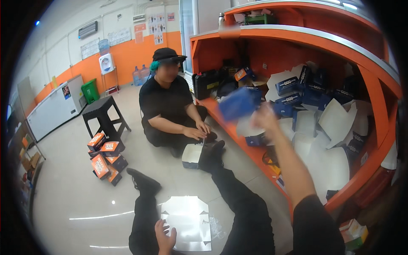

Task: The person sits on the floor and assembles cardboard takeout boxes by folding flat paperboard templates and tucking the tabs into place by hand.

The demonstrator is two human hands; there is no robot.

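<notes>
A blue carton [240, 104], smeared by motion, is in front of the orange shelf at upper right. Next to it is my right hand [264, 121], arm stretched out; its fingers are too blurred to show whether they grip the carton or have let it go. Between my outstretched legs a flat white cardboard blank [187, 223] with notched corners lies on the floor. My left hand [165, 236] is at its left edge, fingers apart, holding nothing.
Many blue-and-white cartons [314, 140], several open, fill the orange shelf [255, 151]. Opposite me a seated person [168, 97] handles an open white-and-blue carton [192, 155]. Orange-and-blue boxes [102, 163] are piled by a black stool [104, 112]. Crumpled clear plastic [216, 227] lies beside the blank.
</notes>
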